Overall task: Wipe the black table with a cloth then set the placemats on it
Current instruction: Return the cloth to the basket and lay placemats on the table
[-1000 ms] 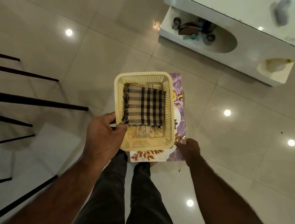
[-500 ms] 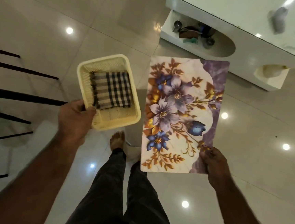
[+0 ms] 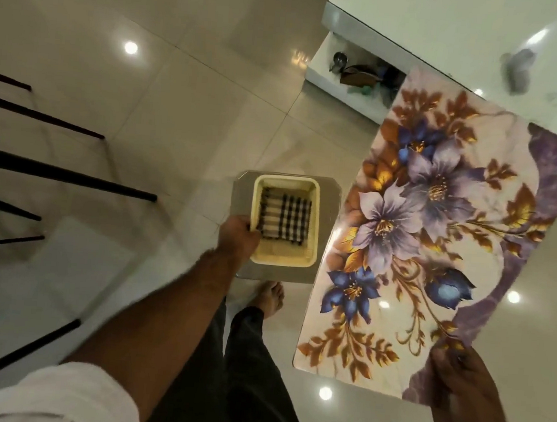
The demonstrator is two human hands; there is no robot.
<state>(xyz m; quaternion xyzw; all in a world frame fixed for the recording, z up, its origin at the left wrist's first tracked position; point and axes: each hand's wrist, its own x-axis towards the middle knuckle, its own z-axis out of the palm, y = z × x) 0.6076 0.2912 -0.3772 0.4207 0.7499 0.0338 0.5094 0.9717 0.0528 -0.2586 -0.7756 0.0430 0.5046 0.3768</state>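
Observation:
My left hand (image 3: 236, 239) grips the left rim of a cream plastic basket (image 3: 313, 227), held low near the floor over a grey square shape (image 3: 243, 191). A folded black-and-cream checked cloth (image 3: 283, 218) lies inside the basket. My right hand (image 3: 458, 378) pinches the near right corner of a floral placemat (image 3: 430, 231), printed with purple and blue flowers and gold leaves, held flat out to the right. The black table itself is not in view.
Black chair legs (image 3: 58, 174) stand along the left edge. A white low table (image 3: 454, 31) with a shelf holding small dark items (image 3: 356, 74) fills the upper right. Glossy beige floor tiles (image 3: 180, 84) lie below. My bare foot (image 3: 269, 297) stands just under the basket.
My left hand has lowered the basket toward the floor and brought it to the centre. My right hand has swung the placemat further right and closer to the camera.

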